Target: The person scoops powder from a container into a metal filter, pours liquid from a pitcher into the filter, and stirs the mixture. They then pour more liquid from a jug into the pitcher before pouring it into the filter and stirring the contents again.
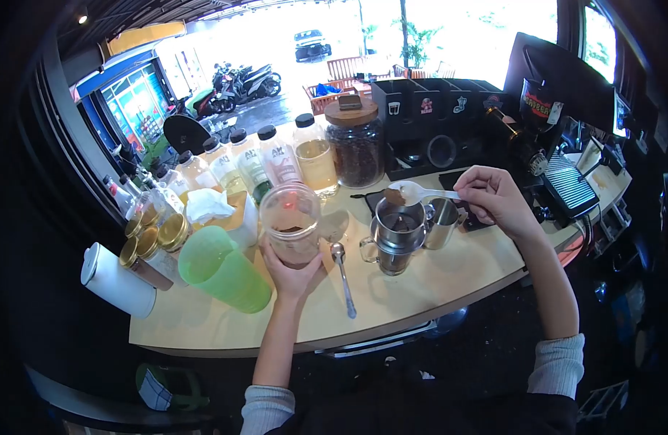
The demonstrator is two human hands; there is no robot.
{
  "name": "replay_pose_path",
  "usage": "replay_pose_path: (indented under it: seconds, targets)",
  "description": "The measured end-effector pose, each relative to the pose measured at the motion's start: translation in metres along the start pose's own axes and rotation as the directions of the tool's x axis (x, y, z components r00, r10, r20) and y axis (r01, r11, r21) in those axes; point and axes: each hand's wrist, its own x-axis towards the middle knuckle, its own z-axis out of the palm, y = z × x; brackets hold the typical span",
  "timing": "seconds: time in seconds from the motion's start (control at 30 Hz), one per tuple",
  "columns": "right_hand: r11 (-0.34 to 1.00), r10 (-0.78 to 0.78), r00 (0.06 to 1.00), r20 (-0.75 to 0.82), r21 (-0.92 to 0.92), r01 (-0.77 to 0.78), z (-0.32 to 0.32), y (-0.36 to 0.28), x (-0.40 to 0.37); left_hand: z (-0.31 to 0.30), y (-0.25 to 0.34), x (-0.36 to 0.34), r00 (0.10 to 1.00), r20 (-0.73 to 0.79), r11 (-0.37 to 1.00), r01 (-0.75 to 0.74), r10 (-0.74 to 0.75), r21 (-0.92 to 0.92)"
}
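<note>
My left hand [293,274] is wrapped round the lower part of a clear jar [290,210] with brown powder inside. Between the fingers of my right hand [493,197] is the handle of a white plastic spoon [414,193], its bowl heaped with brown ground coffee. That bowl hangs just over the rim of a metal drip coffee filter [398,230], which sits on a glass cup [393,262]. A metal cup [441,226] stands close to the filter's right. On the counter between jar and filter lies a metal spoon [344,283].
Left of the jar stand a green plastic pitcher [225,270], a tissue box [241,223] and a white canister [118,279]. Bottles [279,163] line the back beside a large coffee bean jar [354,145]. A black organizer [439,119] and espresso machine [566,181] occupy the right.
</note>
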Motion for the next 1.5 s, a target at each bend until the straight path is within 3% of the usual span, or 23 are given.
replay_pose_path:
  seconds: [0.23, 0.4, 0.63, 0.87, 0.97, 1.03, 1.37, 1.43, 1.5]
  targets:
    - [0.981, -0.065, 0.997, -0.04, -0.188, 0.057, -0.006, 0.02, -0.011, -0.002, 0.013, 0.007, 0.999, 0.03, 0.998, 0.023, -0.022, -0.051]
    - [0.894, -0.243, 0.969, 0.039, -0.377, 0.24, -0.004, 0.029, -0.008, 0.001, 0.006, 0.008, 0.997, 0.051, 0.993, 0.055, -0.05, -0.103]
    - [0.884, -0.229, 0.97, 0.077, -0.402, 0.24, -0.003, 0.022, -0.006, -0.001, 0.013, 0.011, 0.997, 0.082, 0.998, 0.002, 0.004, -0.07]
    - [0.939, -0.143, 0.988, 0.052, -0.308, 0.152, -0.002, 0.015, -0.011, -0.002, 0.009, 0.009, 0.994, 0.092, 0.991, 0.071, -0.06, -0.113]
    - [0.858, -0.219, 0.964, 0.152, -0.441, 0.264, -0.002, 0.016, -0.016, -0.003, 0.011, 0.01, 0.992, 0.099, 0.99, 0.086, -0.075, -0.113]
    - [0.695, -0.41, 0.883, 0.229, -0.549, 0.464, -0.001, 0.018, -0.018, -0.002, 0.009, 0.009, 0.993, 0.097, 0.989, 0.085, -0.074, -0.122]
    - [0.631, -0.41, 0.873, 0.264, -0.61, 0.48, 0.015, 0.007, -0.024, -0.003, 0.011, 0.009, 0.995, 0.09, 0.993, 0.057, -0.048, -0.102]
    - [0.583, -0.508, 0.826, 0.245, -0.607, 0.539, 0.018, 0.004, -0.019, -0.004, 0.013, 0.011, 0.996, 0.091, 0.995, 0.031, -0.022, -0.095]
    - [0.624, -0.51, 0.832, 0.216, -0.573, 0.531, 0.025, -0.001, -0.009, -0.005, 0.014, 0.011, 0.996, 0.084, 0.995, 0.03, -0.022, -0.093]
